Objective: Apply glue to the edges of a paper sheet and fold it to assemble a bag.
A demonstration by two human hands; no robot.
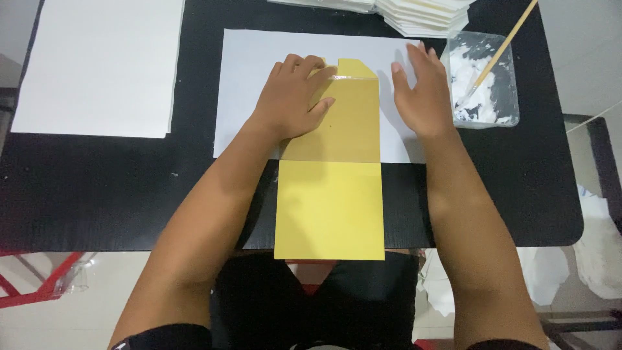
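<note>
While the left hand [293,97] lies flat, fingers [310,65] spread and pressing down on the upper left part of the yellow card [330,207], the right hand [421,91] is open too, palm down, fingers [414,58] straight and gripping nothing. Right hand sits just beside the card's right edge, on the white sheet [246,78] under it; can't tell if it touches the card itself. Card is folded: darker upper panel under the left fingers, with a clipped-corner flap [353,67] at the top just past the left fingertips, glossy line along the flap fold. Brighter lower panel runs back toward the body and overhangs the near edge of the black surface [97,194]. Just right of the right fingers: clear plastic tub [505,113] with white paste, brush [499,55] leaning in it, handle pointing away to the right. Beyond the right fingertips: stack of white folded sheets [421,16]. Well left of the left hand: second white sheet [97,65], apart from the first
</note>
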